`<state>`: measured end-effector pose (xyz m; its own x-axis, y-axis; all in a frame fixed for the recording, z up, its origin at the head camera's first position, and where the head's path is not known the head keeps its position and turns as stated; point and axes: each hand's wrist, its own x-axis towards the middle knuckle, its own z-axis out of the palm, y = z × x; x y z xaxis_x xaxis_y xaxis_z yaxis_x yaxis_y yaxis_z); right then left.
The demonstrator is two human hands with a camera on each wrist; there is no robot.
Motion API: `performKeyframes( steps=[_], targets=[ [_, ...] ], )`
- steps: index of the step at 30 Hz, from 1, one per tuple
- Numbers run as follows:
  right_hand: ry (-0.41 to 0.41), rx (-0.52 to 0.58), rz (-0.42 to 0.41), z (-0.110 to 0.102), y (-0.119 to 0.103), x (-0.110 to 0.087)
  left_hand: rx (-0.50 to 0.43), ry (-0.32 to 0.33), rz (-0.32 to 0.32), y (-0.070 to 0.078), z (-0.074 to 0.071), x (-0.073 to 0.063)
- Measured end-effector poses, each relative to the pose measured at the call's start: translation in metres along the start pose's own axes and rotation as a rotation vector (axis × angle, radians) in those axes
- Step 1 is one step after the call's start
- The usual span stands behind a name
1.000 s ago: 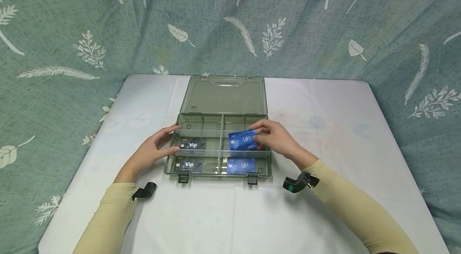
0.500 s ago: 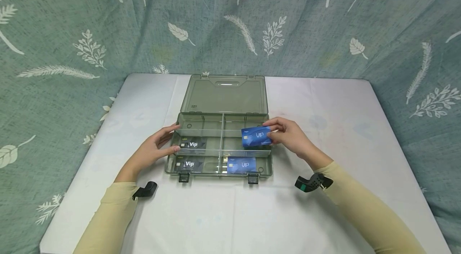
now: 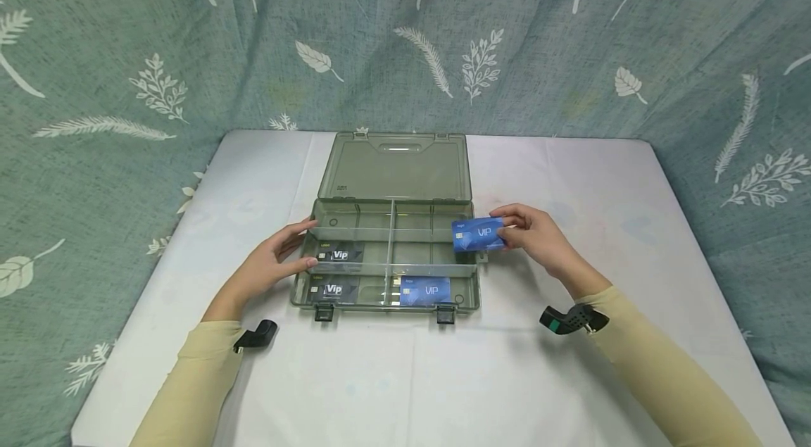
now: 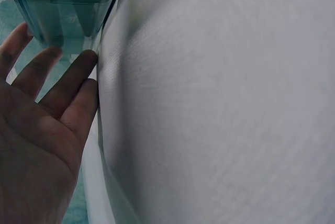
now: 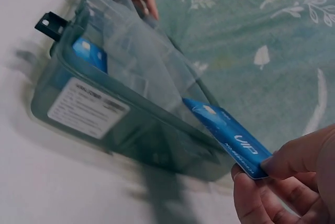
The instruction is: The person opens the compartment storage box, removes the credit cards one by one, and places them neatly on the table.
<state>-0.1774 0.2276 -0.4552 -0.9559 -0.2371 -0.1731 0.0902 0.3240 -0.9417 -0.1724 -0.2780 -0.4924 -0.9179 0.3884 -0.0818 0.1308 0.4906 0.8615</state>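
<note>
Right hand [image 3: 532, 236] pinches blue "VIP" card [image 3: 476, 234], left hand [image 3: 269, 260] spread-fingered against divided box [image 3: 417, 252], black "Vip" cards [image 3: 334, 290] inside, leaf-patterned curtain [image 3: 367, 74] behind.

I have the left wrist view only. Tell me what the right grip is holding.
Observer: The right grip pinches a blue card by its right edge.
Operator: Now report on the box's lid.
Observer: The lid is open, folded back behind the box.
Operator: Check the outside of the box's right end for any marking.
Observer: It bears a white label; the print is too blurred to read.
</note>
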Motion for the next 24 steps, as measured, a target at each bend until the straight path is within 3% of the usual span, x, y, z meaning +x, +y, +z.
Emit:
performKeyframes(
  steps=[7,13,24],
  targets=[
    [0.026,0.006,0.023,-0.02,0.002,-0.001,0.0,0.004,0.002,-0.003,0.0,0.001],
    [0.103,-0.008,0.059,-0.034,0.01,0.002,0.008,0.001,0.011,-0.002,0.0,0.001],
    [0.172,-0.02,0.076,-0.04,0.031,0.012,-0.001,-0.004,0.0,0.0,0.0,0.001]
  ],
)
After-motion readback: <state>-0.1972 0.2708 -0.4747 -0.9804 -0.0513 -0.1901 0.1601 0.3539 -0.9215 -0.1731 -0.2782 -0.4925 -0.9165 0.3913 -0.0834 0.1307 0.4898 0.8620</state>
